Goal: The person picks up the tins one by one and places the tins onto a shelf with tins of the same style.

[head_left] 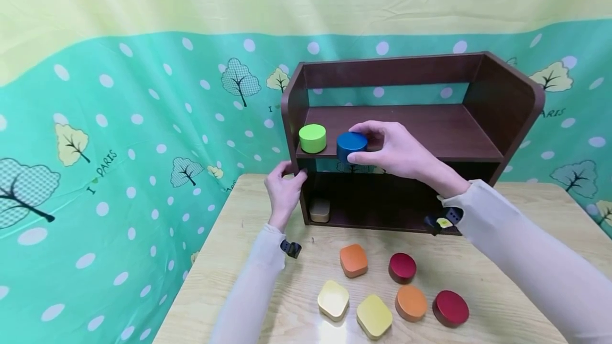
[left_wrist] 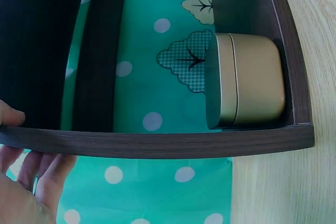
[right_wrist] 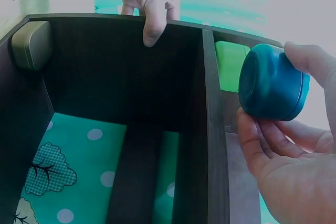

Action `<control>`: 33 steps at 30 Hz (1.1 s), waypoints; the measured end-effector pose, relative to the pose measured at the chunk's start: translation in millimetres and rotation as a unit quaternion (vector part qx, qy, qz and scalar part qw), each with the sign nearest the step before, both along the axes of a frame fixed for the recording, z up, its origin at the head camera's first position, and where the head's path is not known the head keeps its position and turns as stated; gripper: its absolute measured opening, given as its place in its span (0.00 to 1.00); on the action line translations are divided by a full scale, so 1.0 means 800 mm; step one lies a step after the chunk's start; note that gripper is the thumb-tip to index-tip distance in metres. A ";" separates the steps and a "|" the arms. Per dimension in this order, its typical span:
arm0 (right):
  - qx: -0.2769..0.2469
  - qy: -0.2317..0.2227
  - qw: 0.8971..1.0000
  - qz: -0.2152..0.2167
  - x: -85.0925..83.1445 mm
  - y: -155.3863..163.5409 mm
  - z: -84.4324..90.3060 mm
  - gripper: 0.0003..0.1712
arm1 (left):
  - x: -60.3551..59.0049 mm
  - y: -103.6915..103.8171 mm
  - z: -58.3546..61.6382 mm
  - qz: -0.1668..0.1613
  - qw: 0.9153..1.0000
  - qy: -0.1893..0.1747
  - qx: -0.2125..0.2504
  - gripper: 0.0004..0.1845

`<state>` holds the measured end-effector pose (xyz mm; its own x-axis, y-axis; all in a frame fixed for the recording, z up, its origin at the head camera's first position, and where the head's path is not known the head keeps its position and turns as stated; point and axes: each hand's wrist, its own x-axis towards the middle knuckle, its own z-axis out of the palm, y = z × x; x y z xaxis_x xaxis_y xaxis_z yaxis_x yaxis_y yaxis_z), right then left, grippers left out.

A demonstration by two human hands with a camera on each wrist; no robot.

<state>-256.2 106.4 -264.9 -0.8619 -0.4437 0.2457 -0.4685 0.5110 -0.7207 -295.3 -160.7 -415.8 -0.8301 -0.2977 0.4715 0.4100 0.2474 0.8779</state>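
My right hand (head_left: pixel 399 150) pinches a round blue tin (head_left: pixel 351 145) between thumb and fingers, at the front edge of the upper shelf. Just left of it, a round light-green tin (head_left: pixel 313 139) stands on that shelf. My left hand (head_left: pixel 284 190) grips the left side panel of the dark brown shelf unit (head_left: pixel 382 64), thumb on the inside and fingers outside, as the left wrist view shows. In the lower compartment's left corner sits a gold-beige tin (left_wrist: pixel 257 80) with rounded corners.
On the wooden table (head_left: pixel 215 275) before the unit lie several tins: a square orange one (head_left: pixel 354 260), a round orange one (head_left: pixel 411 302), two yellow squares (head_left: pixel 374 316) and two round dark-red ones (head_left: pixel 450 308). A patterned curtain (head_left: pixel 143 121) hangs behind.
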 end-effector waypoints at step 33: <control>0.023 -0.018 0.999 -0.032 -0.047 -0.014 -0.002 0.36 | -0.006 0.003 -0.004 0.003 1.000 0.009 -0.001 0.09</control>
